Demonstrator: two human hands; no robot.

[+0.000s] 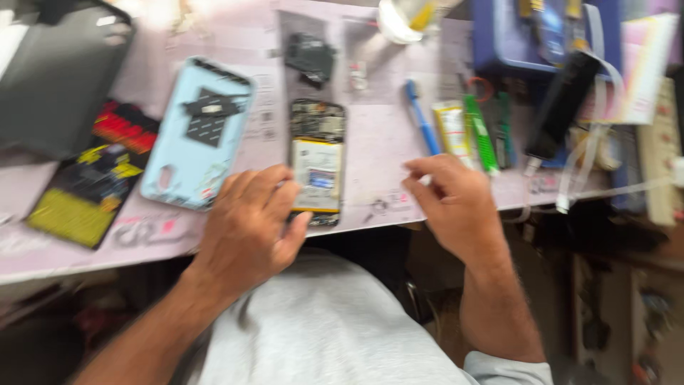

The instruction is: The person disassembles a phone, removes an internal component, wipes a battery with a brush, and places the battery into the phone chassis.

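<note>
1. The opened phone (pixel 317 162) lies face down near the front edge of the pale pink work mat (pixel 385 153), its back cover off — the battery and circuit board show.
2. The left hand (pixel 249 228) rests on the phone's lower left corner, fingers curled over its side and thumb pressed against the bottom edge, so it grips the phone there.
3. The right hand (pixel 452 199) hovers just right of the phone, apart from it, fingers bent inward; the blur hides whether they pinch anything, so I cannot tell its hold.
4. Left of the phone lies a light blue back cover (pixel 196 135) with a dark part resting on it.
5. Further left sit a black and yellow packet (pixel 89 182) and a dark grey flat case (pixel 57 78).
6. Behind the right hand lie a blue pen (pixel 422 117), a small white tube (pixel 454 128) and a green tool (pixel 481 132) — side by side.
7. A black cylindrical device (pixel 563 103) leans at the right, near a blue box (pixel 541 36).
</note>
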